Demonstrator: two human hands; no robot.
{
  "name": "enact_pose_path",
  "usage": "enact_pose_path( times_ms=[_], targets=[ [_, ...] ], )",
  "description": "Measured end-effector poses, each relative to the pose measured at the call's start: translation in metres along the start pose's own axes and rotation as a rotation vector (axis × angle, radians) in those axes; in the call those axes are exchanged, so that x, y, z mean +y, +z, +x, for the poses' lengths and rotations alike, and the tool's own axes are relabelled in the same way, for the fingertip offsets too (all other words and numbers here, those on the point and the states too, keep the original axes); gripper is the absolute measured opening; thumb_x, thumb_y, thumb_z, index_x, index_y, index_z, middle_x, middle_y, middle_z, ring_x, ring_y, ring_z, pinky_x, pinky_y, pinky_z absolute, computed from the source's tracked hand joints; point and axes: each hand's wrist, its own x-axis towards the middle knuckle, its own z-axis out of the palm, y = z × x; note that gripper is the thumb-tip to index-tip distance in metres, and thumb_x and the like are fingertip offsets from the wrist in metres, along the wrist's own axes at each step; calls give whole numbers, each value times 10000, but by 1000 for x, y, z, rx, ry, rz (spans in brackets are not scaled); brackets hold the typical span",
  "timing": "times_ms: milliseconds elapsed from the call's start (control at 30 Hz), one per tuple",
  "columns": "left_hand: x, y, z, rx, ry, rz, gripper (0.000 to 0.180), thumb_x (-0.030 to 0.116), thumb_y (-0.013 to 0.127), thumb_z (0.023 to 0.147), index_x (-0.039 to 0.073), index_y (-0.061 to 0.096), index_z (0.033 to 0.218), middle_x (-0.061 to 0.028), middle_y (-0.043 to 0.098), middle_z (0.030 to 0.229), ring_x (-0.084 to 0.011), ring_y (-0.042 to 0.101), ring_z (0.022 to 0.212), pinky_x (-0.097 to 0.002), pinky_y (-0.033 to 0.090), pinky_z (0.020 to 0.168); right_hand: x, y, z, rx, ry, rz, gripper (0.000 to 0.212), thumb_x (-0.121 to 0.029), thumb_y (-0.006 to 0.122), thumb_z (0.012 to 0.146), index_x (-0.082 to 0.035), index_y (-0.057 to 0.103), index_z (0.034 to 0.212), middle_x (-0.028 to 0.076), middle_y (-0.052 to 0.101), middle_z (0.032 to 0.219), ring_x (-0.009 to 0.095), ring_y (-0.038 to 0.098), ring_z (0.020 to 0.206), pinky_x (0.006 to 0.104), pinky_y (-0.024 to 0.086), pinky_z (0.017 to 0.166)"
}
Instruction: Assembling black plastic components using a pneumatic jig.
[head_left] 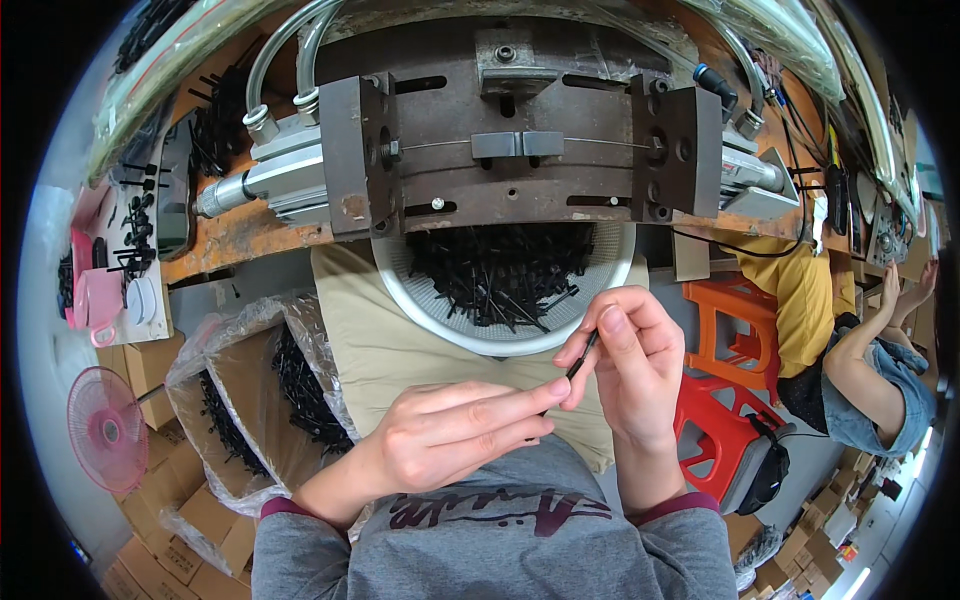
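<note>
A slim black rod-like part (577, 368) is held between my two hands, above my lap and just in front of the white basket (460, 344). My right hand (640, 365) pinches its upper end between thumb and fingertips. Stretched from the lower left, my left hand (455, 430) closes its fingertips on the lower end. Small dark bits show under the left fingers; whether they belong to the same part I cannot tell. Many similar black parts (500, 275) fill the basket, which rests at my lap beneath the dark metal fixture (512, 185).
Cylinders with clear hoses flank the fixture, the left cylinder (290, 172) on the wooden bench. At left are a plastic-lined carton (235, 400) of black parts and a pink fan (105, 428). Orange (735, 300) and red stools (715, 425) stand at right, near another person (865, 390).
</note>
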Motion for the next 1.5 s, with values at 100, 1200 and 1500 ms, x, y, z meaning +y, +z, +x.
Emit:
enact_pose_path(
  times_ms=[100, 1200, 1500],
  targets=[
    [1, -2, 0, 4, 1, 3, 266, 26, 801, 672, -30, 720, 919, -186, 674, 1142, -218, 697, 817, -285, 587, 660, 0, 2, -1, 7, -68, -75, 176, -116, 493, 1010, 51, 548, 1018, 187, 660, 842, 192, 659, 572, 263, 541, 539],
    [7, -10, 14, -2, 13, 147, 304, 31, 796, 661, -11, 726, 954, -144, 676, 1147, -229, 687, 891, -301, 583, 723, -10, -2, 5, -181, 78, 51, 96, -4, 614, 918, 48, 613, 999, 164, 686, 930, 121, 636, 649, 224, 512, 559],
    [-9, -17, 57, 202, -32, 618, 304, 31, 778, 639, -21, 687, 924, -181, 636, 1210, -309, 650, 943, -362, 546, 777, -14, 3, -1, -36, 127, -195, 214, -46, 613, 933, 14, 631, 1138, 79, 700, 908, 83, 623, 710, 214, 505, 628]
  ],
)
